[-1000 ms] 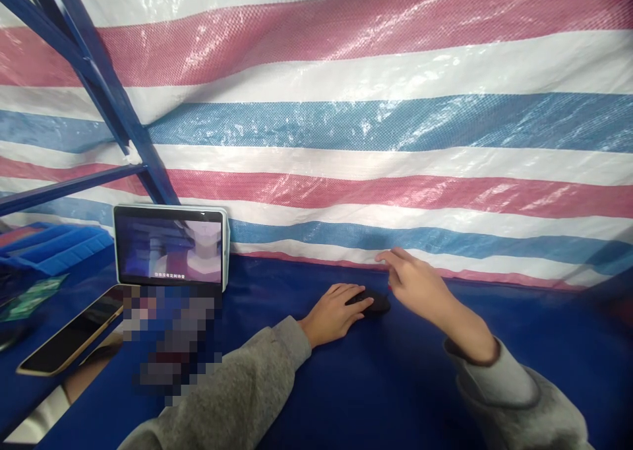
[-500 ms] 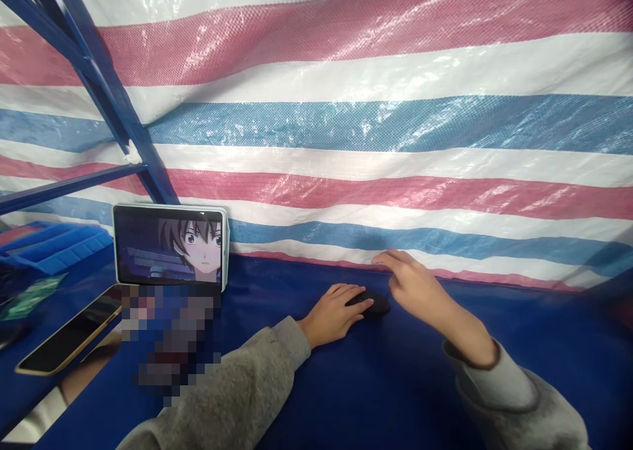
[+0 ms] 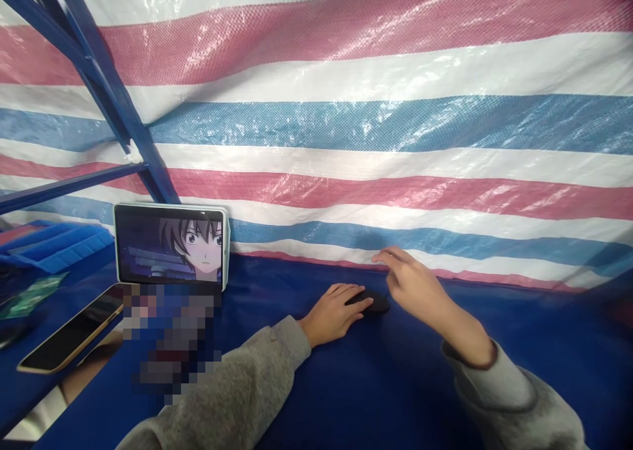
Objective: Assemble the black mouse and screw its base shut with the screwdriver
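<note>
My left hand lies palm down, its fingertips and thumb on a black computer mouse. Part of the mouse is hidden beneath the fingers. To the right of it, my right hand is held up over the far part of the blue table, apart from the mouse. Its index finger stretches to the left while the other fingers bend, and nothing shows in the hand. Grey sleeves cover both forearms.
A tablet-like screen showing a cartoon face stands at the left. Before it lies a phone, above another person's arm. Blue trays sit farther left. A striped sheet hangs behind the table, beside a blue metal frame.
My right hand has shifted very slightly. My left hand and the mouse stay in place.
</note>
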Action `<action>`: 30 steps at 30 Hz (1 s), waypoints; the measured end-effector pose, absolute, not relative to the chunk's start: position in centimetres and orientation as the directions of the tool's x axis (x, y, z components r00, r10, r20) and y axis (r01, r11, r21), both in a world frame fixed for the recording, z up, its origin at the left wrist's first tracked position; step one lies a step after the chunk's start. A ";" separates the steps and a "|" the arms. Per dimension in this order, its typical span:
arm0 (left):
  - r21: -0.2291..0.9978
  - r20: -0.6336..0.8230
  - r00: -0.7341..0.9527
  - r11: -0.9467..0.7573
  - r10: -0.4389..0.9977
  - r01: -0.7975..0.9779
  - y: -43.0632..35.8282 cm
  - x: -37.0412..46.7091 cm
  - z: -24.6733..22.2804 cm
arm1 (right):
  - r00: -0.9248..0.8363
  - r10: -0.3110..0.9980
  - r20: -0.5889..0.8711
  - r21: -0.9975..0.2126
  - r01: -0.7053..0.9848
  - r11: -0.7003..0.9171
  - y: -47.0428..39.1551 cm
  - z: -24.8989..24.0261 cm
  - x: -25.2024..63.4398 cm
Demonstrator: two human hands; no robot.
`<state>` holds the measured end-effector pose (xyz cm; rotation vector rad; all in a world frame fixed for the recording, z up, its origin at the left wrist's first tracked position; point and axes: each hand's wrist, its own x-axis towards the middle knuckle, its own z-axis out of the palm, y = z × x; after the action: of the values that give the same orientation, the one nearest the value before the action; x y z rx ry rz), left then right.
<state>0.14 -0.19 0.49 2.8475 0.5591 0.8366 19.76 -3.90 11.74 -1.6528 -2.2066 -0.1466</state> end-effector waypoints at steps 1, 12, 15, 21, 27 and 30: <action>0.217 0.498 0.778 -0.924 0.383 0.316 -0.2 0.2 0.5 | -0.228 0.912 0.341 -0.136 0.948 0.288 -3.9 11.8 19.7; 0.218 0.495 0.778 -0.922 0.387 0.319 -0.2 0.2 0.5 | -0.239 0.909 0.342 -0.147 0.942 0.303 -4.0 11.7 19.8; 0.212 0.496 0.779 -0.923 0.384 0.319 -0.2 0.2 0.5 | -0.236 0.918 0.319 -0.142 0.946 0.292 -3.9 11.6 19.8; 0.202 0.498 0.782 -0.927 0.375 0.316 -0.1 0.2 0.4 | -0.263 0.910 0.322 -0.223 0.913 0.343 -3.9 11.7 20.0; 0.213 0.490 0.782 -0.923 0.384 0.320 -0.1 0.1 0.5 | -0.262 0.905 0.335 -0.259 0.898 0.356 -3.9 11.8 20.1; 0.218 0.492 0.782 -0.923 0.384 0.316 -0.1 0.1 0.5 | -0.262 0.906 0.334 -0.272 0.893 0.358 -3.8 11.9 20.2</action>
<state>0.12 -0.10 0.50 2.8477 0.5615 0.8267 20.22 -3.85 11.93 -1.5657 -2.1958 0.0391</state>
